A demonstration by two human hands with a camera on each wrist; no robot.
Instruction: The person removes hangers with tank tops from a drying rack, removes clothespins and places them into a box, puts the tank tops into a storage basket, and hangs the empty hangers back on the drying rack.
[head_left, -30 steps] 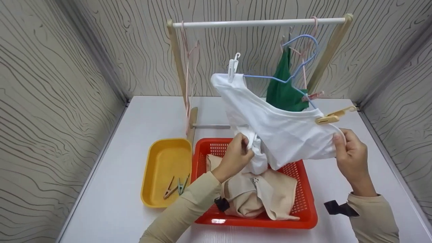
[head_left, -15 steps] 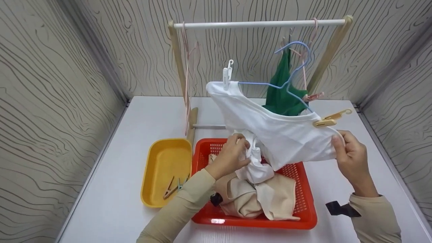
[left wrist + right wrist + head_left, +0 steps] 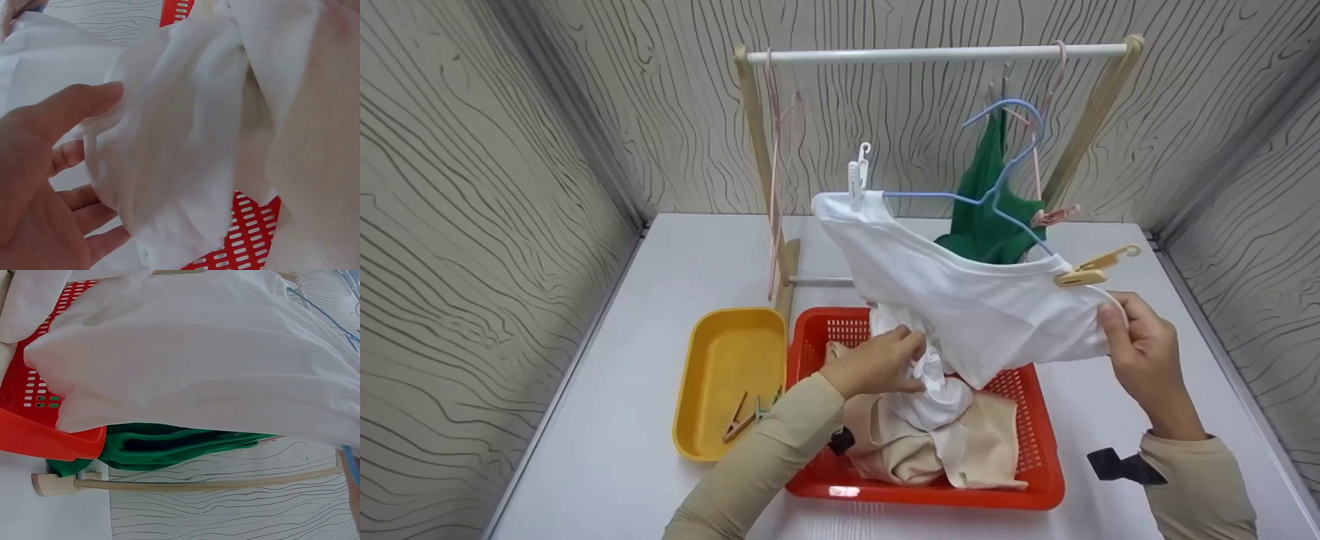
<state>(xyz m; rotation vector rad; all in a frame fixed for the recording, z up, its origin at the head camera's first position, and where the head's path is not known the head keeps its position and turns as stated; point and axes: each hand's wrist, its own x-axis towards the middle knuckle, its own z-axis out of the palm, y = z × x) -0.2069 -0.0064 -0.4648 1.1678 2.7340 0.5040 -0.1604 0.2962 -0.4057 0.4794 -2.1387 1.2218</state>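
White cloth [image 3: 952, 300] is pinched by right hand [image 3: 1144, 349] and left hand [image 3: 881, 361], whose fingers [image 3: 94, 217] the left wrist view alone shows apart.

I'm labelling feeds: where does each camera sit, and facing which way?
Head: on the head, facing forward and down at basket and rack; left hand, right hand and sleeves show.
Left wrist: on that wrist, facing white cloth; left hand close up, bit of right hand.
Right wrist: on that wrist, facing white cloth; right hand partly visible.
Both wrist views share white cloth and basket.
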